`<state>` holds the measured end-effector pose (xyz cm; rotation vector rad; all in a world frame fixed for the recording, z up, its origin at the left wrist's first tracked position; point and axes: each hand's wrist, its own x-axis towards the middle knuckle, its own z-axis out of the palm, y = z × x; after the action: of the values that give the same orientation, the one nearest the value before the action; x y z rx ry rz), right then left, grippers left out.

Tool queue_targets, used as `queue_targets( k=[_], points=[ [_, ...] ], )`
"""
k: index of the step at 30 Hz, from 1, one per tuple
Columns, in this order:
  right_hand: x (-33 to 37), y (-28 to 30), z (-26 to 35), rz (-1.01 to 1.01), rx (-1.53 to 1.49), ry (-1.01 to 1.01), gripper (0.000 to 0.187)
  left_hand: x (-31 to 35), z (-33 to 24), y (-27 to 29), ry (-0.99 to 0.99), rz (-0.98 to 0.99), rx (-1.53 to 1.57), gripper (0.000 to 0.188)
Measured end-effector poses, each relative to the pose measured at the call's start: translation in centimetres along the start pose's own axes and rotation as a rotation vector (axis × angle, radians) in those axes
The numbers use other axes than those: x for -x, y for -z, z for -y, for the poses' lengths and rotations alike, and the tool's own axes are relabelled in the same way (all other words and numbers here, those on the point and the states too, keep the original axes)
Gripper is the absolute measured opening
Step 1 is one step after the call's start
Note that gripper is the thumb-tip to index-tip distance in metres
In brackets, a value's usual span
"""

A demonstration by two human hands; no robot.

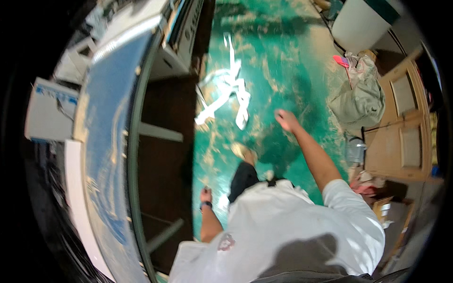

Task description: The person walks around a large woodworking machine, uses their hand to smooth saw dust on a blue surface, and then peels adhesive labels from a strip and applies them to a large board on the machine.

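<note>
My right hand [286, 121] is held out ahead over the green floor [264, 70], its fingers curled in and nothing seen in them. Low by my left side is my left hand [205, 194], small in view, with a dark watch [206, 204] on the wrist. Its fingers look curled too, and I make out no object in it. Neither hand touches anything. A tangle of white strips [231, 87] lies on the floor ahead, between my right hand and the workbench on the left.
A long blue-topped workbench [106, 108] with dusty streaks runs along the left. On the right are a pale sack [361, 101], a white bin [361, 26], a pink-headed tool [340, 61] and wooden cabinet doors [394, 122]. My shoe [241, 151] steps on the dusty floor.
</note>
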<state>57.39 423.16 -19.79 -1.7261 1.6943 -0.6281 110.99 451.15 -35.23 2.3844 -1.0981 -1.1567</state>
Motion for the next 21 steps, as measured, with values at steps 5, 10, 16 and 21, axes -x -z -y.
queue_targets(
  k=[5, 10, 16, 21],
  points=[
    [-12.0, -5.0, 0.3, 0.415, 0.154, 0.071, 0.037, 0.1, 6.8, -5.5, 0.365, 0.097, 0.001, 0.044],
    [-16.7, -7.7, -6.4, 0.857, 0.573, -0.067, 0.041, -8.3, -7.0, -5.6, 0.397, 0.33, -0.155, 0.057],
    [-27.5, -19.1, -11.4, 0.853, 0.302, 0.01, 0.037, -24.2, -27.3, -7.7, 0.154, -0.079, 0.7, 0.047],
    [-41.7, -35.6, -25.8, 0.997, 0.74, 0.239, 0.037, -30.5, -30.6, -23.3, -0.046, 0.054, 1.06, 0.035]
  ],
)
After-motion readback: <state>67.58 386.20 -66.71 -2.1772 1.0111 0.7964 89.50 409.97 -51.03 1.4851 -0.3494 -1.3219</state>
